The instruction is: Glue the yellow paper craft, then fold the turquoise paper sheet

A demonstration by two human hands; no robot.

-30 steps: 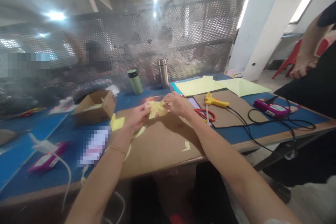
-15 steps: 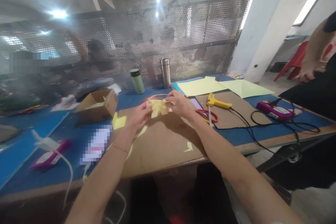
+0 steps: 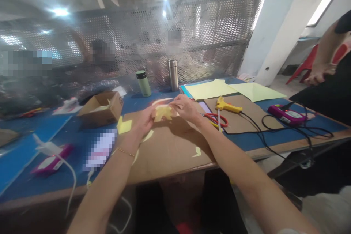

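Observation:
Between my hands, above the brown cardboard sheet (image 3: pixel 170 153), is a small cut piece of yellow paper (image 3: pixel 163 112) with a pointed, star-like outline. My left hand (image 3: pixel 145 120) grips its left side, fingers closed. My right hand (image 3: pixel 187 108) pinches its upper right edge. A thin pale curved strip (image 3: pixel 161 99) arches just behind the piece; whether it is joined to it I cannot tell. Yellow paper scraps (image 3: pixel 125 127) lie left of my left wrist, and a small offcut (image 3: pixel 197 151) rests on the cardboard to the right.
A yellow glue gun (image 3: pixel 229 106) and red-handled scissors (image 3: pixel 219 119) lie to the right, near a purple power strip (image 3: pixel 290 114) with black cables. Behind stand a green bottle (image 3: pixel 144 84) and a steel flask (image 3: pixel 173 76). A cardboard box (image 3: pixel 101 108) sits left. Another person's arm (image 3: pixel 325 55) shows far right.
The yellow paper piece has turned and shifted slightly in my hands. The pale curved strip behind it shows more now. My left hand has moved slightly left.

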